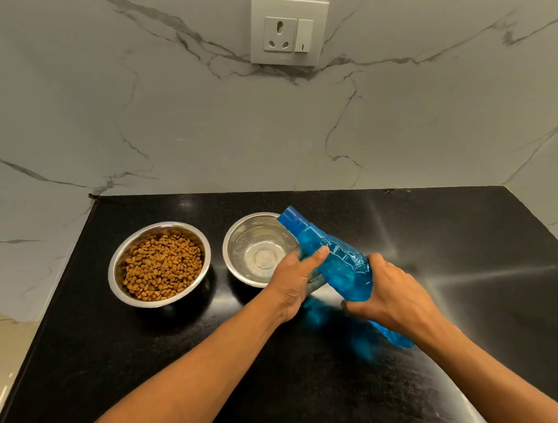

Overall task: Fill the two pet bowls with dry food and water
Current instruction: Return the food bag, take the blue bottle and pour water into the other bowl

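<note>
I hold the blue plastic bottle (pixel 336 266) in both hands, tipped over, with its cap end (pixel 292 218) pointing far and left, above the right-hand steel bowl (pixel 236 251). My left hand (pixel 295 281) wraps around the bottle near its neck, thumb on top. My right hand (pixel 396 295) grips it lower down, closer to me, fingers curled under it.

The bottle looks thin and a bit squishy, so I think a hard squeeze could dent it. It looks ridged, and that should help my grip. With water inside it may feel heavy at the bottom end, so I judge that two hands, one near the neck and one near the base, are a good way to hold it.

The left-hand bowl (pixel 119 267) sits on the black desk (pixel 463 253), just beside the other bowl, and is full of brown dry food (pixel 163 266).

Some things are hard to see. My right hand and arm hide much of the bottle's bottom end. I cannot tell if the cap is on or off. I cannot tell how much water is in the bottle. The right-hand bowl is shiny, so I cannot tell for sure if there is water in it.
</note>
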